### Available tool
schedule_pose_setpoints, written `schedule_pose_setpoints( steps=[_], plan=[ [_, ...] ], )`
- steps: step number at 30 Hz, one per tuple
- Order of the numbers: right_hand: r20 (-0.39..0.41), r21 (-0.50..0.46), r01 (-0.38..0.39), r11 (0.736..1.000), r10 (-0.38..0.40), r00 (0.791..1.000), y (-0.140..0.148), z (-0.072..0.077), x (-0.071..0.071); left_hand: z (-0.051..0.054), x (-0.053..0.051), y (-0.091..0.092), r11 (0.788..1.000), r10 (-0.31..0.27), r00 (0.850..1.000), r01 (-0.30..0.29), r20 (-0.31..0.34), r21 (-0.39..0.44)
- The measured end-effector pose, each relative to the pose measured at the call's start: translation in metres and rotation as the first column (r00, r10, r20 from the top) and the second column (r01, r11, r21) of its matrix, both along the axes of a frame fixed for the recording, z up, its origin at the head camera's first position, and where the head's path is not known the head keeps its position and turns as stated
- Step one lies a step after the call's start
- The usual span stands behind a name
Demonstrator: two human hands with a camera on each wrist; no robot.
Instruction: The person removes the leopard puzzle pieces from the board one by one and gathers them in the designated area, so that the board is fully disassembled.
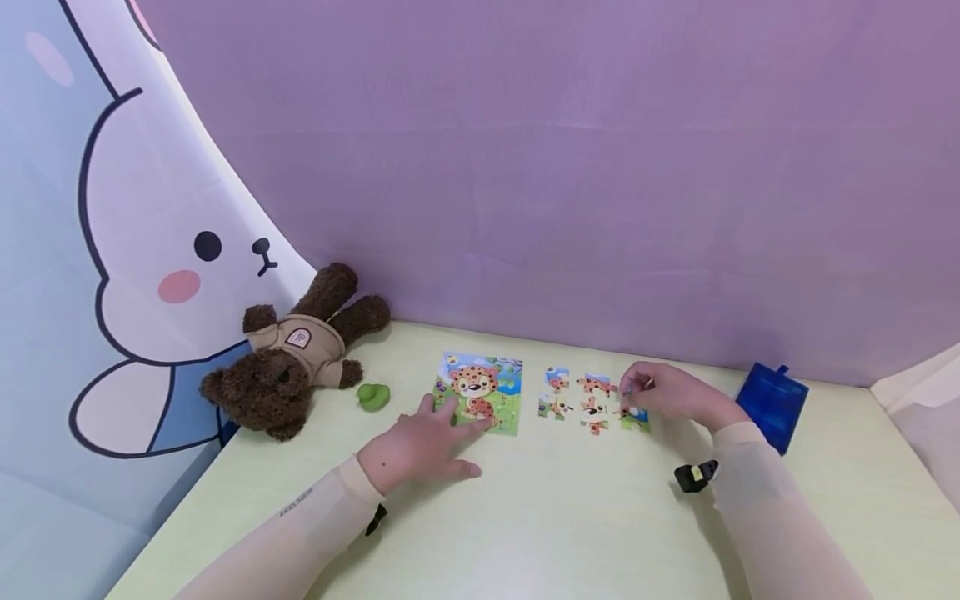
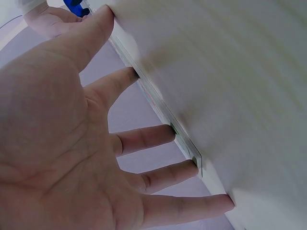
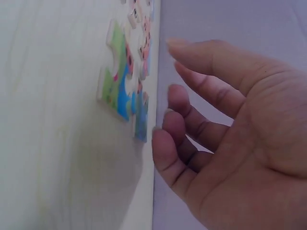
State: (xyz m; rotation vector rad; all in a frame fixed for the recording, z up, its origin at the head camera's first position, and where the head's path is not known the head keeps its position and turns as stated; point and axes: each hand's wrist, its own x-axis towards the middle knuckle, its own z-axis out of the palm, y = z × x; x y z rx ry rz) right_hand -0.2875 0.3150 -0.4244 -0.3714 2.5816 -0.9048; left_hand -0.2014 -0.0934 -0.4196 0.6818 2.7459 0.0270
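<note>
My left hand [image 1: 423, 446] lies with fingers spread over a picture board [image 1: 480, 375] of a spotted leopard cub. In the left wrist view its fingertips [image 2: 165, 132] touch the thin board and the table beside it. To the right of the board lie several loose jigsaw pieces [image 1: 557, 407] with parts of a similar picture. At their right side hovers my right hand [image 1: 671, 392], fingers loosely bent, nothing visible between them. Below it, a green and blue puzzle piece [image 3: 115, 76] rests on the table, apart from the fingers in the right wrist view.
A brown teddy bear [image 1: 300, 350] in a beige shirt lies at the left. Between it and the board sits a small green toy [image 1: 372, 397]. A blue box-like object [image 1: 772, 408] stands beyond my right wrist. Purple cloth [image 1: 525, 208] hangs behind the pale table [image 1: 540, 517].
</note>
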Motion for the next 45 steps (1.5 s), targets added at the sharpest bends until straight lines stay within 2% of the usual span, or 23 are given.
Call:
schedule_pose_setpoints(
  steps=[6,11,17,28,35,40,45],
  plan=[
    [-0.092,-0.046,0.025,0.999,-0.029,0.995,-0.008,0.009,-0.002,-0.001,0.000,-0.001,1.000,-0.010,1.000,0.010,-0.012,-0.002],
    [-0.093,-0.127,0.064,0.990,-0.076,0.993,-0.025,0.016,-0.003,0.000,0.003,-0.001,1.000,-0.007,1.000,0.007,-0.012,0.000],
    [-0.070,-0.231,0.068,0.971,-0.087,0.994,-0.054,0.020,-0.007,0.005,0.005,-0.003,1.000,-0.013,1.000,0.013,-0.005,0.001],
    [-0.059,-0.313,0.000,0.950,-0.020,0.998,-0.107,0.010,-0.019,0.013,-0.005,-0.020,1.000,-0.024,0.997,0.022,0.072,0.021],
    [-0.002,-0.352,0.002,0.936,-0.002,1.000,-0.134,0.005,-0.019,0.014,-0.002,-0.023,0.999,-0.040,0.995,0.040,0.087,0.007],
    [0.004,-0.355,-0.022,0.935,0.025,1.000,-0.153,0.002,-0.021,0.014,0.000,-0.025,0.999,-0.045,0.996,0.046,0.075,-0.007],
    [0.020,-0.381,-0.058,0.923,0.072,0.997,-0.173,-0.001,-0.022,0.015,0.005,-0.028,1.000,-0.008,0.997,0.009,0.081,-0.007]
  ],
)
